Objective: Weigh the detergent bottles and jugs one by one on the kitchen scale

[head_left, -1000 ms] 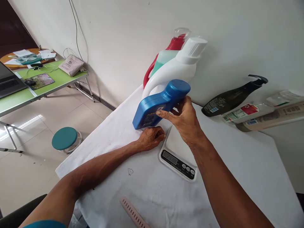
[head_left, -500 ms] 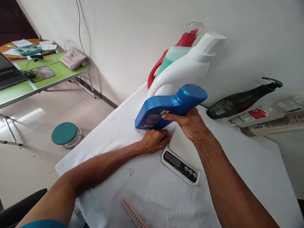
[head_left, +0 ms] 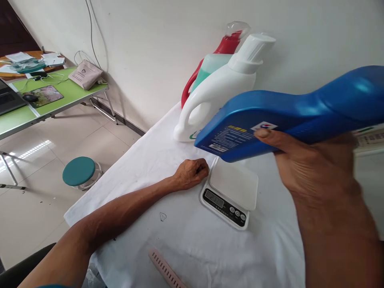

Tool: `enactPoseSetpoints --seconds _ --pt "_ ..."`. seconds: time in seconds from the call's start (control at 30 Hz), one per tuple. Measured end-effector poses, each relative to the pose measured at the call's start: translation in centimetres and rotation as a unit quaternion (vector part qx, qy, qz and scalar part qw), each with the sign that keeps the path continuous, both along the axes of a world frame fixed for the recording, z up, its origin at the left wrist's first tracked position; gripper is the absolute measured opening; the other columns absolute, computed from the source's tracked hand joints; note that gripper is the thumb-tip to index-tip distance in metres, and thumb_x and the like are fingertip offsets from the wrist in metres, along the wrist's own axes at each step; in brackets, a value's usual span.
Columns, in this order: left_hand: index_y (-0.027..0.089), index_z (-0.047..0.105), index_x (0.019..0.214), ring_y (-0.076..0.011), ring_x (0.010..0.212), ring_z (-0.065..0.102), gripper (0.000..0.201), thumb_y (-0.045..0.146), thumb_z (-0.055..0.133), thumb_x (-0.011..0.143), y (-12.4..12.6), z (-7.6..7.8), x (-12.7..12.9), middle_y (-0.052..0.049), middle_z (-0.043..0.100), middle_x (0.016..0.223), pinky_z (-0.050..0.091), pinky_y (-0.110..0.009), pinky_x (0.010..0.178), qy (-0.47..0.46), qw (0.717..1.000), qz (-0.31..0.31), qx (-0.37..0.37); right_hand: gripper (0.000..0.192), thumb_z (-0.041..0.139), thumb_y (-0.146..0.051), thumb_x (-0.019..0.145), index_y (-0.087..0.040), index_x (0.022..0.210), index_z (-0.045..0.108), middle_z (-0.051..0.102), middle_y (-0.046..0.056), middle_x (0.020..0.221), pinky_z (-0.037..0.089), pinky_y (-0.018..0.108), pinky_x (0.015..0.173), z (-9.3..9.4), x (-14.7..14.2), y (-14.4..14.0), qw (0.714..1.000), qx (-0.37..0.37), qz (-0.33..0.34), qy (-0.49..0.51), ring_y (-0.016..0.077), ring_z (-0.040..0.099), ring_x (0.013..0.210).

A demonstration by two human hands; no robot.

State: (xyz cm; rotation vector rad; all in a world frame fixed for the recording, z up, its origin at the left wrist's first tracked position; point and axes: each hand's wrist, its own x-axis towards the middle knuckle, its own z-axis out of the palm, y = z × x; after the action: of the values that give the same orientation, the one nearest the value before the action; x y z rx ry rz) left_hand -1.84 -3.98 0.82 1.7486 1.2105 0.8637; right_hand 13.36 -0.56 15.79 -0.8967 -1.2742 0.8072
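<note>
One blue bottle [head_left: 270, 106], tilted, clamped in the right hand [head_left: 312, 168], above the white-clothed counter [head_left: 135, 172]. Hands apart; left hand [head_left: 190, 174] curled into a loose fist beside the scale [head_left: 235, 184]. Pale wall [head_left: 150, 44] behind; left, tiled floor [head_left: 111, 150], teal stool [head_left: 79, 171], green table [head_left: 72, 89].

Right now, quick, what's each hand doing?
Left hand: curled closed by the scale, nothing seen in it.
Right hand: holding the blue bottle.
</note>
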Motion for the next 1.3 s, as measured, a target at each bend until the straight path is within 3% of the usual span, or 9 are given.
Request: enactPoseSetpoints --seconds 0.1,0.3,0.5,0.67,0.9,1.07,1.13,1.2,1.3 --pt "0.018 0.06 0.081 -0.0115 0.063 0.048 0.011 0.019 0.053 0.089 0.1 0.1 0.0 0.003 0.058 0.068 0.039 -0.026 0.065 -0.044 0.999 0.021 -0.022 0.075 0.106 -0.024 0.038 -0.026 0.1 0.065 0.072 0.0 0.113 0.056 0.059 0.106 0.3 3.2 -1.7 0.998 -0.016 -0.062 -0.02 0.0269 0.074 0.096" --pt "0.018 0.058 0.08 -0.011 0.06 0.05 0.013 0.023 0.053 0.09 0.0 0.6 -0.1 0.004 0.057 0.063 0.04 -0.026 0.065 -0.094 0.993 0.046 -0.052 0.08 0.105 -0.021 0.032 -0.026 0.101 0.065 0.072 -0.001 0.104 0.05 0.067 0.111 -1.7 6.7 -4.6 0.988 -0.066 -0.136 -0.025 0.0316 0.073 0.099" --pt "0.018 0.058 0.079 -0.0106 0.059 0.051 0.014 0.025 0.054 0.091 0.0 0.5 0.0 0.004 0.059 0.062 0.041 -0.026 0.065 -0.099 0.993 0.039 -0.05 0.083 0.103 -0.017 0.028 -0.024 0.102 0.065 0.071 -0.001 0.094 0.053 0.067 0.108 -2.8 7.1 -4.7 0.985 -0.097 -0.145 0.016 0.0329 0.074 0.095" --pt "0.018 0.058 0.08 -0.0107 0.06 0.052 0.016 0.026 0.054 0.093 -0.1 0.7 0.0 0.003 0.06 0.063 0.042 -0.026 0.066 -0.1 0.993 0.037 -0.054 0.084 0.102 -0.016 0.031 -0.025 0.106 0.065 0.072 0.0 0.105 0.058 0.064 0.103 -3.6 7.5 -4.4 0.985 -0.08 -0.149 0.023 0.0318 0.075 0.098" --pt "0.018 0.058 0.08 -0.0098 0.059 0.051 0.016 0.026 0.053 0.093 -0.1 0.7 0.1 0.003 0.06 0.063 0.042 -0.026 0.066 -0.101 0.993 0.032 -0.05 0.078 0.102 -0.019 0.04 -0.028 0.109 0.066 0.072 0.0 0.107 0.048 0.066 0.112 -3.5 7.6 -4.6 0.99 -0.089 -0.104 0.012 0.0309 0.073 0.102" --pt "0.018 0.058 0.08 -0.01 0.059 0.052 0.017 0.026 0.053 0.093 -0.1 0.7 0.1 0.003 0.061 0.063 0.042 -0.025 0.065 -0.101 0.993 0.032 -0.052 0.062 0.1 -0.024 0.044 -0.028 0.095 0.065 0.07 0.0 0.103 0.039 0.066 0.118 -3.5 8.4 -5.5 0.992 -0.085 -0.088 -0.007 0.0332 0.067 0.115" --pt "0.018 0.057 0.08 -0.0102 0.06 0.053 0.017 0.027 0.053 0.093 -0.1 0.7 0.0 0.003 0.061 0.064 0.042 -0.025 0.065 -0.101 0.993 0.032 -0.051 0.054 0.097 -0.045 0.05 -0.028 0.088 0.064 0.068 0.004 0.103 0.037 0.068 0.117 -4.3 9.4 -6.6 0.988 -0.093 -0.126 0.014 0.0366 0.063 0.12" --pt "0.018 0.057 0.081 -0.0104 0.06 0.053 0.017 0.028 0.053 0.094 -0.1 0.6 0.0 0.003 0.061 0.064 0.042 -0.025 0.064 -0.099 0.993 0.032 -0.051 0.05 0.082 -0.069 0.063 -0.027 0.084 0.065 0.067 0.009 0.103 0.037 0.07 0.115 -5.7 10.6 -8.2 0.97 -0.132 -0.199 0.056 0.0387 0.062 0.121" --pt "0.018 0.058 0.081 -0.0106 0.06 0.052 0.018 0.03 0.054 0.094 -0.1 0.4 0.0 0.003 0.06 0.064 0.041 -0.025 0.063 -0.097 0.993 0.033 -0.05 0.039 0.071 -0.065 0.074 -0.026 0.078 0.066 0.065 0.01 0.09 0.045 0.065 0.106 -8.8 11.8 -11.0 0.925 -0.222 -0.29 0.101 0.0351 0.066 0.104"
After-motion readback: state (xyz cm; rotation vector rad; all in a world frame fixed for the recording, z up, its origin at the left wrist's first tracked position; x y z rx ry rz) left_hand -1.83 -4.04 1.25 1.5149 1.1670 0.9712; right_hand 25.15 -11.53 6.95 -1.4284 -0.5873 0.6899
